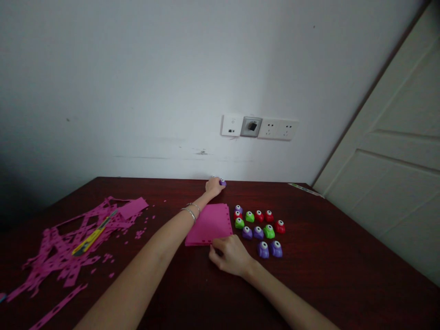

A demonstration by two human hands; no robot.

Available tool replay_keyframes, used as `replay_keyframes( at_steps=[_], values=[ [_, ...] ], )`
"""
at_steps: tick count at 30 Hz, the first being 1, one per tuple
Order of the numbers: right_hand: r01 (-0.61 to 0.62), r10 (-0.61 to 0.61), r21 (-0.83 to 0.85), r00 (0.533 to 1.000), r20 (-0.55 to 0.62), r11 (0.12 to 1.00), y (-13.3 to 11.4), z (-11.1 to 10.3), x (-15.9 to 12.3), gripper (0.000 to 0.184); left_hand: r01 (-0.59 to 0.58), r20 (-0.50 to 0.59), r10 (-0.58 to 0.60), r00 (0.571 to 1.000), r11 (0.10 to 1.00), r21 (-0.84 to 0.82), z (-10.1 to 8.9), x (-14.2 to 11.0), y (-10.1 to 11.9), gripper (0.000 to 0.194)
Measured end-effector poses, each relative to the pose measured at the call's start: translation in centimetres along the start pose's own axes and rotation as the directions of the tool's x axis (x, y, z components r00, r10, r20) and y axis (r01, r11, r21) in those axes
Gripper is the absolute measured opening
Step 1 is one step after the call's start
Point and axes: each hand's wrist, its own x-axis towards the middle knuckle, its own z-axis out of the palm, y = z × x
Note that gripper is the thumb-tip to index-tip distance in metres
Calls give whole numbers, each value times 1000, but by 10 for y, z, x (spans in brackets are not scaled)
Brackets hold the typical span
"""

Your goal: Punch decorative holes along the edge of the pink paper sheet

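Far back by the wall, my left hand (213,186) is closed around a purple craft punch (222,182) with a round white button on top. Another white button shows partly behind my fingers. My left forearm crosses over a stack of pink paper (213,222), which has small punched holes along its right and front edges. At the stack's front edge rests my right hand (229,254), fingers curled in and nothing visible in them. To its right stand several craft punches, among them a green punch (269,231), a red punch (280,226) and a purple punch (276,249).
Punched pink paper strips (58,250) lie tangled on the left of the dark red table (330,275). A yellow utility knife (92,238) lies on them, with tiny pink cut-outs (139,234) beside. Behind stands a wall with sockets (277,129); a white door (392,156) is at right.
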Motion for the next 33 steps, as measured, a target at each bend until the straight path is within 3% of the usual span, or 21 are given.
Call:
replay_keyframes(
  at_steps=[4, 9, 12, 17, 21, 26, 33],
  values=[
    [3, -4, 16, 1000, 5, 1000, -1, -1, 0, 19, -67, -47, 64, 997, 996, -64, -18, 1, 1, 31],
    [-15, 15, 31, 1000, 15, 999, -2, -2, -1, 19, -205, -128, 184, 975, 963, -176, -54, -8, -5, 29],
    [-36, 36, 20, 999, 3, 999, -2, -2, -1, 20, -317, -180, 271, 946, 893, -320, -80, -23, -14, 27],
    [-68, 68, 11, 998, 1, 998, -4, -4, -1, 21, -402, -150, 382, 912, 761, -509, -122, -58, -25, 29],
    [-77, 77, 11, 997, -5, 997, -7, -6, -1, 21, -412, -122, 410, 904, 759, -504, -146, -87, -30, 28],
    [-123, 122, -30, 991, -48, 992, -9, -6, -2, 24, -412, -52, 446, 894, 769, -488, -151, -117, -34, 26],
    [-137, 131, -58, 986, -100, 989, -12, -5, -5, 26, -392, -52, 429, 902, 763, -513, -118, -145, -45, 25]
  ],
)
